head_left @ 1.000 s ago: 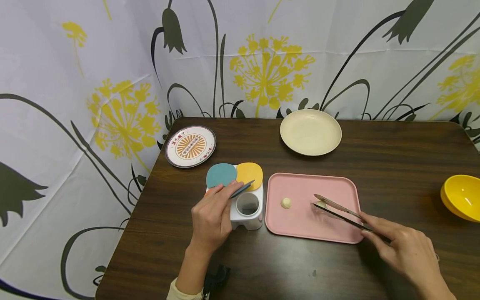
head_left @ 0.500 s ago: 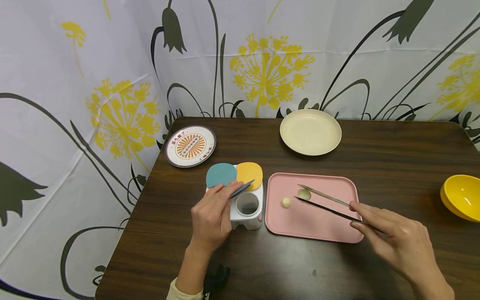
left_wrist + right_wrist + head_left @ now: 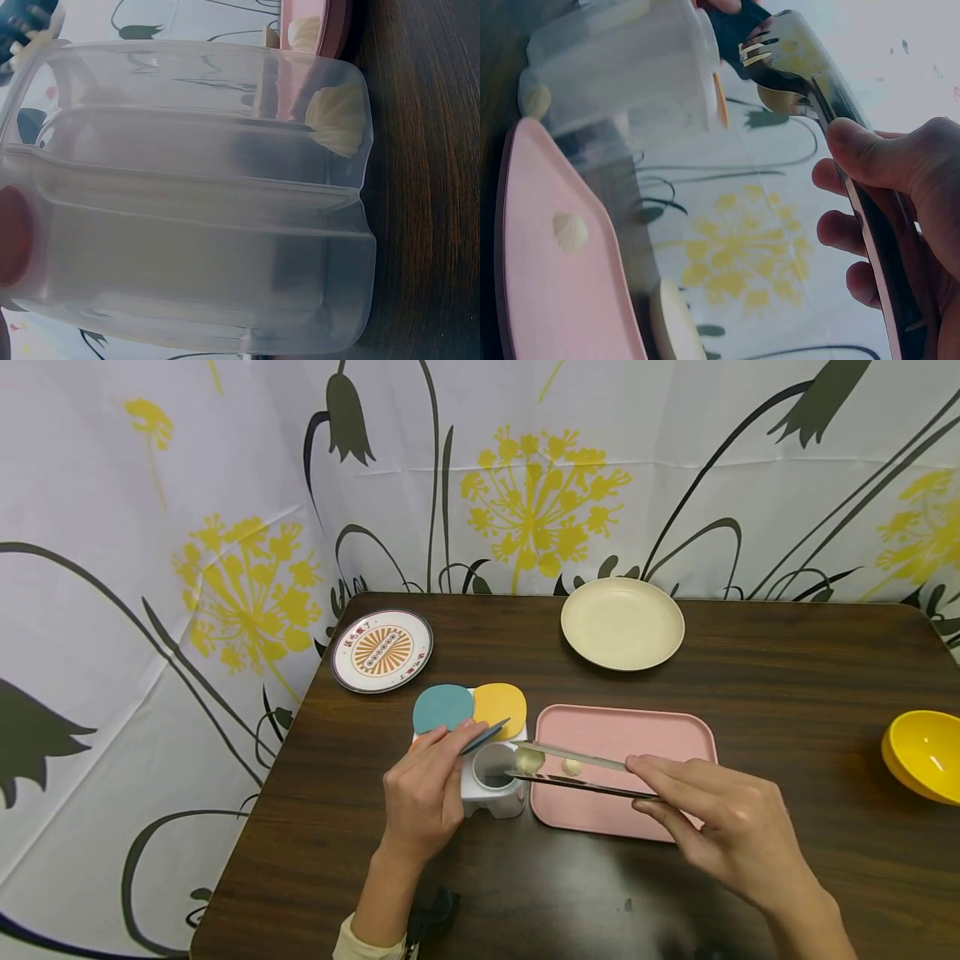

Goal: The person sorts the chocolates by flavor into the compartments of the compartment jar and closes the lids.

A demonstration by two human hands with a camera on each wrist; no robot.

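Observation:
My left hand [image 3: 442, 760] holds up the grey-blue lid [image 3: 484, 737] of a white pot box [image 3: 491, 789], and one round compartment [image 3: 495, 766] stands uncovered. Teal [image 3: 442, 707] and yellow [image 3: 499, 703] lids cover the back compartments. My right hand [image 3: 675, 793] grips metal tongs [image 3: 581, 772], whose tips pinch a small cream piece [image 3: 529, 760] at the right rim of the uncovered compartment. A second cream piece [image 3: 572, 767] lies on the pink tray [image 3: 645, 735]. The right wrist view shows the tongs [image 3: 802, 60], the box [image 3: 622, 75] and the tray piece [image 3: 570, 231].
A cream plate [image 3: 622, 623] sits at the back of the dark wooden table [image 3: 787, 677], with a patterned saucer [image 3: 382, 651] at the back left. A yellow bowl [image 3: 924, 753] stands at the right edge. A flowered curtain hangs behind and to the left.
My right hand has carried the tongs and the cream piece leftward, from the right part of the tray to the uncovered compartment. The left hand has kept still.

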